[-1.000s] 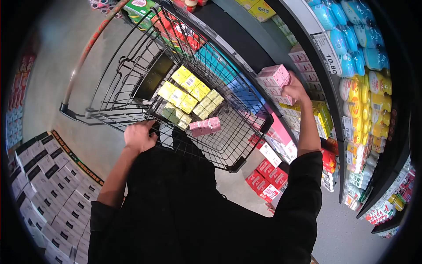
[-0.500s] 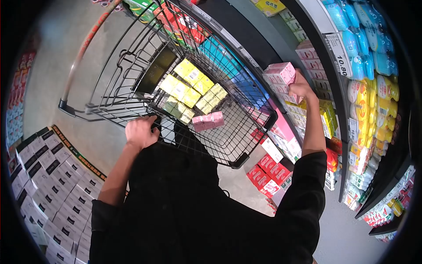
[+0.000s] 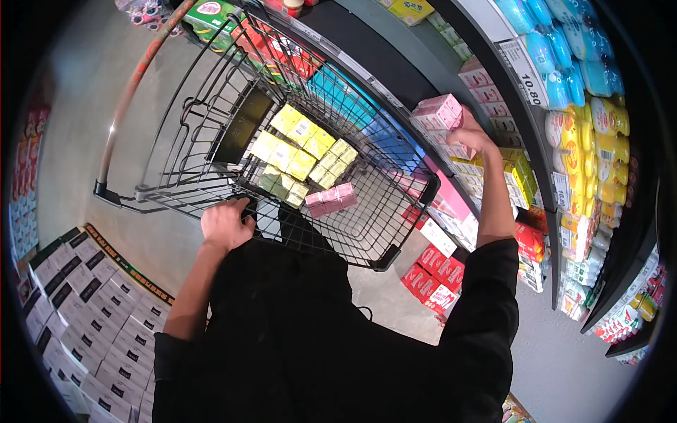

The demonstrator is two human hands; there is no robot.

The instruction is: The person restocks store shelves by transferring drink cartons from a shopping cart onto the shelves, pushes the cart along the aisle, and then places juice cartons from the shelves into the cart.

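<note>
My left hand (image 3: 227,224) is closed over the near top rim of the black wire shopping cart (image 3: 296,255). At the shelf on the right, my right hand (image 3: 474,135) has its fingers against the side of the stacked pink packs (image 3: 436,113); its fingertips are partly hidden. Inside the cart lie bright yellow packs (image 3: 283,155), paler yellow-green packs (image 3: 333,163) and one pink pack (image 3: 331,200) close to the near side.
Shelves with blue packs (image 3: 541,60) and yellow packs (image 3: 608,148) rise at the right. Red boxes (image 3: 434,275) stand on the floor beyond the cart's corner. White cartons (image 3: 106,317) are stacked at the lower left. A price rail (image 3: 352,67) edges the shelf.
The view shifts slightly and swings back. My right hand stays at the pink packs on the shelf, my left hand stays on the cart rim, and the cart's contents look the same.
</note>
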